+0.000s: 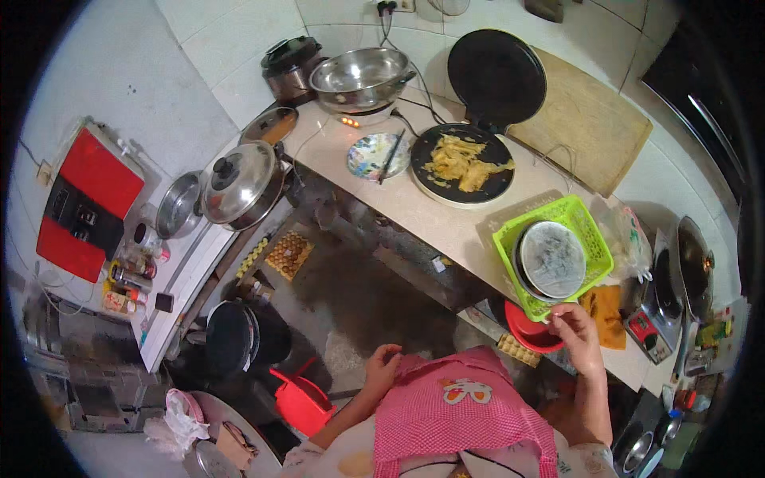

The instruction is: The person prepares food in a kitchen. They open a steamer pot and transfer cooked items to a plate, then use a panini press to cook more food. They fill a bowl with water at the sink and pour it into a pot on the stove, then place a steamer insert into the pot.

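My right hand (577, 337) has its fingertips closed on the near corner of a bright green plastic basket (588, 224). This basket sits at the counter's front edge, its near corner jutting out above a red basin (517, 325). A round metal pan or pot with a pale, flat top (553, 260) rests inside it. My left hand (382, 367) hangs low beside the pink checked apron (460, 418), fingers curled; whether it holds the apron's edge is unclear. Farther back, an electric griddle (424, 176) with its lid (496, 74) raised holds yellow pieces of cooked food (460, 161).
Left of the griddle are a patterned plate (367, 158) with dark chopsticks (391, 158) and a steel basin (358, 77). A wooden board (583, 113) leans on the wall. A lidded pot (242, 185) stands on the left counter. Egg trays (290, 254) and a black bin (230, 337) are below.
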The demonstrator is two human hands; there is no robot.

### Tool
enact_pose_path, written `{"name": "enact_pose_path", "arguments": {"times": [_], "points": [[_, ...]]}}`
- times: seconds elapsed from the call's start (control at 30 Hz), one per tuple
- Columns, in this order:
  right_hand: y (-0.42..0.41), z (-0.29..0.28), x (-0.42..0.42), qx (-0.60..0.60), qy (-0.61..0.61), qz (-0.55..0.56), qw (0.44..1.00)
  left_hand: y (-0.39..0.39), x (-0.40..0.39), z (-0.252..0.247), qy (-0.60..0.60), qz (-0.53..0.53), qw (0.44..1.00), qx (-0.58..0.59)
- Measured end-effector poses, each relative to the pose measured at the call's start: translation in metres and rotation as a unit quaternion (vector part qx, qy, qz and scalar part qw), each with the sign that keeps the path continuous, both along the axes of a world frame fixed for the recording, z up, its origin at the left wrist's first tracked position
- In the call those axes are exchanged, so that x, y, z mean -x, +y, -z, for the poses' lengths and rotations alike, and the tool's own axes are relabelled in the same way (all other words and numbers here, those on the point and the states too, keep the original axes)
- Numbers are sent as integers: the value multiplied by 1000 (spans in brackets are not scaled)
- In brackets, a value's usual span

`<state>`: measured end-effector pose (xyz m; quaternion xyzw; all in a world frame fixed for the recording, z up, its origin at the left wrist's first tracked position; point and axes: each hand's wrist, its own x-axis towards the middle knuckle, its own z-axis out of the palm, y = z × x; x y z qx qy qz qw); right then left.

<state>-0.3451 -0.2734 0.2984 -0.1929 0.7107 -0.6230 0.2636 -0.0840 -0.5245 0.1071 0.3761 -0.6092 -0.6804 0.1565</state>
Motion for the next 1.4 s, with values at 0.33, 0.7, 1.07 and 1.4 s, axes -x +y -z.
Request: {"name": "enact_pose_path", "arguments": {"times": [0.33,0.7,1.07,1.4], "points": [[-209,-1,39,-30,30,-326,945,-94,-13,0,22,-172,985,15],[-354,0,108,-44,147,-342,927,-244,79,-50,36,-126,989,69],[-208,-17,60,-112,118,-52,985,-221,112,-47,39,146,985,81],[1,-44,-33,-70,19,282,957,-95,130,-65,128,259,956,-53]]}}
